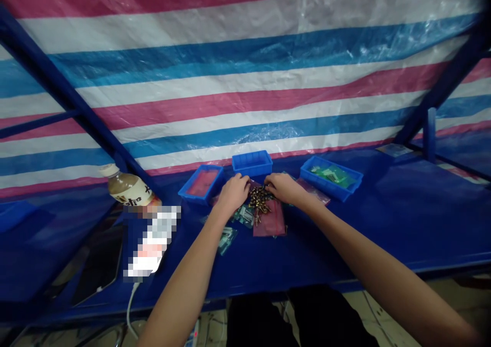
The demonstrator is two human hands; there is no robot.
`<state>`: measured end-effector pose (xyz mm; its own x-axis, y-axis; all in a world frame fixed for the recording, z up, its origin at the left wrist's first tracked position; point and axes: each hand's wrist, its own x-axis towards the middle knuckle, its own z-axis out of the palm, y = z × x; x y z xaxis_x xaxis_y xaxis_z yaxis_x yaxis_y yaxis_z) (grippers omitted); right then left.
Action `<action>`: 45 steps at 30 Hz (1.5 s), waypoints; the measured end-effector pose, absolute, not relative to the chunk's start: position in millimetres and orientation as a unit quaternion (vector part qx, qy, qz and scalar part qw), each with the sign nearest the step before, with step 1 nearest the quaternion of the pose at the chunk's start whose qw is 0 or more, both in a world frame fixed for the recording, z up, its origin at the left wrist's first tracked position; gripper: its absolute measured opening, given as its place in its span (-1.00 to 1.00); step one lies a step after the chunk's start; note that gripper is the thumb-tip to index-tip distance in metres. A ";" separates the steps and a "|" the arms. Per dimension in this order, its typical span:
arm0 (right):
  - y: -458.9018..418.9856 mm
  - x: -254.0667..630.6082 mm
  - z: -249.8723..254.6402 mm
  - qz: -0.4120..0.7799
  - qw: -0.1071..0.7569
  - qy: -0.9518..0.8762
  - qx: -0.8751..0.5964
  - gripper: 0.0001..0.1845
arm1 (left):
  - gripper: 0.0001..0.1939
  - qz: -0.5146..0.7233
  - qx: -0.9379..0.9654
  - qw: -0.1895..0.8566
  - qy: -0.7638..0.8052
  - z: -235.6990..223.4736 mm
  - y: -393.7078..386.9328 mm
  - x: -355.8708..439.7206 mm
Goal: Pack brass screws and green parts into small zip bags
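A heap of small brass-coloured metal parts, seemingly screws (260, 199), lies between my hands, partly on a pink plastic bag (270, 225). My left hand (235, 191) is at the heap's upper left, its fingers curled inward. On the upper right, my right hand (284, 187) has its fingers bent and closed by the heap's edge. What either hand pinches is too small or hidden to make out. Small clear-green packets (244, 215) with pale pieces lie below my left hand, and another packet (227, 238) lies nearer me.
Behind the hands stand a blue bin (252, 170), a left bin (184, 191) holding pink bags and a right bin (351, 192) holding green packets. A drink bottle (130, 189), a blurred-out device with a white cable (130, 306) and a dark tablet (99, 260) are at left.
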<state>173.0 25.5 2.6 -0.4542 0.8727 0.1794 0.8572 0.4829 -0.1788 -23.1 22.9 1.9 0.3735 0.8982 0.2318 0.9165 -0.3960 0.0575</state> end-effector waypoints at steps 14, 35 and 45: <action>28.9 176.1 1.4 0.039 0.146 -0.861 -0.485 -0.87 | -0.56 -0.111 -0.855 -0.016 -0.506 6.6 26.3 -27.2; 37.6 180.3 -9.2 -0.007 0.150 -0.886 -0.439 -0.86 | -0.66 -0.133 -0.846 0.048 -0.514 -6.9 27.7 -19.4; 41.9 184.2 -13.8 -0.027 0.137 -0.895 -0.423 -0.92 | -0.68 -0.132 -0.837 0.024 -0.531 -2.9 23.6 -16.9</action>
